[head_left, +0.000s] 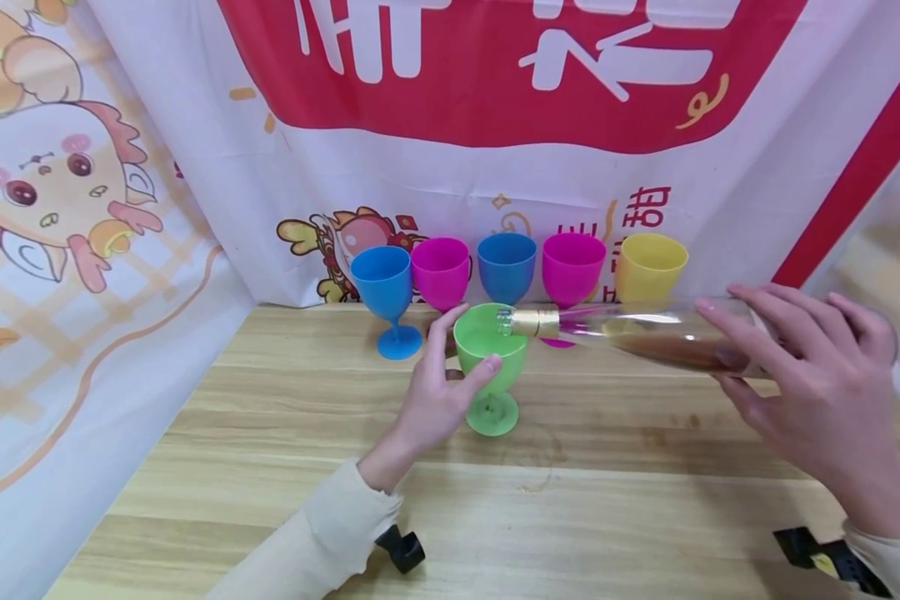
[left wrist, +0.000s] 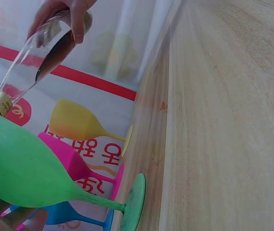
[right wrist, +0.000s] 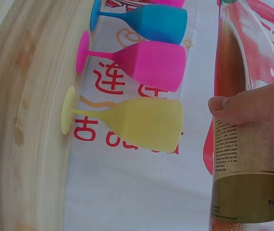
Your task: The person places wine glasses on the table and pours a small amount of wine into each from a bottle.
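My left hand holds a green plastic goblet by its bowl, thumb in front and fingers around the far side. The goblet stands upright with its foot at the wooden table. Tilted almost level, a clear glass bottle with brownish liquid inside is gripped near its base by my right hand. Its mouth sits just inside the goblet's rim, with a gold band around the neck. In the right wrist view the thumb presses along the bottle's printed label. Liquid leaving the mouth does not show.
Behind the green goblet stands a row of goblets: blue, pink, another blue, another pink and yellow. A printed cloth hangs behind them. Brownish wet marks dot the table.
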A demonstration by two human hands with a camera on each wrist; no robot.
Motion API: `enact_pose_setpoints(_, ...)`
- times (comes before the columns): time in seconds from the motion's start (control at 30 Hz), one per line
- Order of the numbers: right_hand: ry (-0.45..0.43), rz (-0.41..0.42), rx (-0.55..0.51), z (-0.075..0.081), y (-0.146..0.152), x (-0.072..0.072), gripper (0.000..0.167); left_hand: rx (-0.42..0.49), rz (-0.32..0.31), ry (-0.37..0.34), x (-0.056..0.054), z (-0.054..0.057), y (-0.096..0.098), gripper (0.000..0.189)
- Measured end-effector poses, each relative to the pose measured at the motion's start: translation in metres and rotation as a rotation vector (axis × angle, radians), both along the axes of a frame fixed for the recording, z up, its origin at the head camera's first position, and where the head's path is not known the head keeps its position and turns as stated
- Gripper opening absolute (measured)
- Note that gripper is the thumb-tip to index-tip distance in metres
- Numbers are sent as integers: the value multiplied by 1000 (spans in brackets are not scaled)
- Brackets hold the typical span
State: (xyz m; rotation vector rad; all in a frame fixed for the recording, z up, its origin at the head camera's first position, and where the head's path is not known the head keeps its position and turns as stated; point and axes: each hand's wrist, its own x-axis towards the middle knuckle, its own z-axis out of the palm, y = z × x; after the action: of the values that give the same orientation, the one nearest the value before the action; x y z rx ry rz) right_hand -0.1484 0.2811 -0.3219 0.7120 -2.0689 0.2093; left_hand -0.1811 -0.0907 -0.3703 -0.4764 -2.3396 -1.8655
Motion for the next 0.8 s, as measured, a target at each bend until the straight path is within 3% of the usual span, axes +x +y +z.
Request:
enact_pose_setpoints(0.23,71,46,-42,3,-5,1,57,-9,6,8,0,0,2,71)
enact_pose_setpoints(0.33,76,52,-40,5,-6,3,47,-13,11,10,0,0,2,71)
enact_pose_setpoints(0.47,77,47,-30,7,-7,5,72,-18,13,11,0,1,3,71)
enact_pose_setpoints(0.8,59,23,1,9,-5,8,80,-29,15,4,2,2,3,71)
